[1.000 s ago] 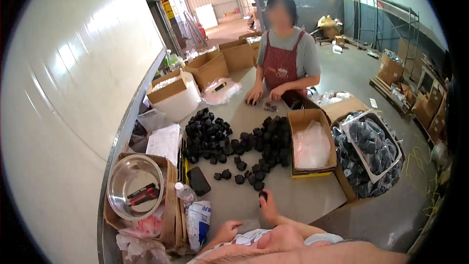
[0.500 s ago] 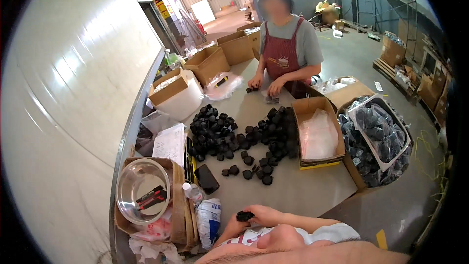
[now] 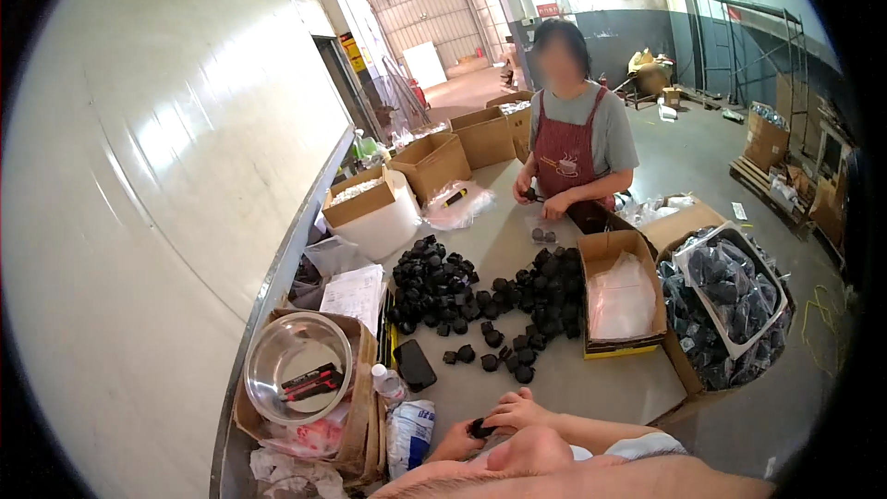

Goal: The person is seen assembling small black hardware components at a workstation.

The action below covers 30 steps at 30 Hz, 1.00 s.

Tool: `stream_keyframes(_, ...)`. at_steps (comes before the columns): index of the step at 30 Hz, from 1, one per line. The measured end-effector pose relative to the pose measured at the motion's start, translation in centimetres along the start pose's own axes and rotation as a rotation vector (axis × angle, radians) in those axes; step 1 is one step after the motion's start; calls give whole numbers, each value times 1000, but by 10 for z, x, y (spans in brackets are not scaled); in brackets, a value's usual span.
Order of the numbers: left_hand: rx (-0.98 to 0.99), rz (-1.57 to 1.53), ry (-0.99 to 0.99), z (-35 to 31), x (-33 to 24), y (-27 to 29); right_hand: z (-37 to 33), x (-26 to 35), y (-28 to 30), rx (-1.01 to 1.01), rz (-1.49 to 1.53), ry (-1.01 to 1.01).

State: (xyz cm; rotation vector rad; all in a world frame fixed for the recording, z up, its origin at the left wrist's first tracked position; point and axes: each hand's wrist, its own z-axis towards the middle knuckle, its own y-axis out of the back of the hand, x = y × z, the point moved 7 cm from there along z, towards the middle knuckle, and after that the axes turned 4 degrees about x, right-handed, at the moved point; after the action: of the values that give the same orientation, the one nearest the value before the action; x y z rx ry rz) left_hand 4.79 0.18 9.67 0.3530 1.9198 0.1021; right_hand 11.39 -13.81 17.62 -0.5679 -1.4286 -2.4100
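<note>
Close to my body at the table's near edge, my left hand (image 3: pixel 455 444) is closed round a small black plastic part (image 3: pixel 479 428). The fingers of my right hand (image 3: pixel 519 413) bend over the same part from the right and touch it, their tips partly apart. My forearm hides some of the left hand. Beyond my hands lie several loose black parts (image 3: pixel 524 374), and behind them a large heap of black parts (image 3: pixel 432 282) and a second heap (image 3: pixel 552 291) to its right.
Across the table (image 3: pixel 591 397), a person in a red apron (image 3: pixel 565 152) handles a black part beside a clear bag (image 3: pixel 543 234). A carton of plastic bags (image 3: pixel 621 300) stands right, a big box of bagged parts (image 3: pixel 730 296) beyond. Left are a phone (image 3: pixel 415 365), bottle (image 3: pixel 389 383) and steel bowl (image 3: pixel 268 365).
The view has shifted, so the scene sits farther right and lower. My right fingers have lifted and spread somewhat over the black part. The co-worker's hands have drawn back from the clear bag.
</note>
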Motion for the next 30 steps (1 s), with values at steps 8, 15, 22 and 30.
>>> stream_keyframes(8, 30, 205, 10, -4, 2, -25, 0, 17, -26, 405, -288, 35)
stream_keyframes(15, -10, -328, -32, -15, -8, -19, 9, 23, -19, 647, -326, -65)
stream_keyframes(22, -178, 20, -3, -23, 21, 7, 32, -66, -14, 285, -4, -367)
stream_keyframes(30, -60, 10, -195, -1, 21, -10, -19, -139, -54, -185, -447, -500)
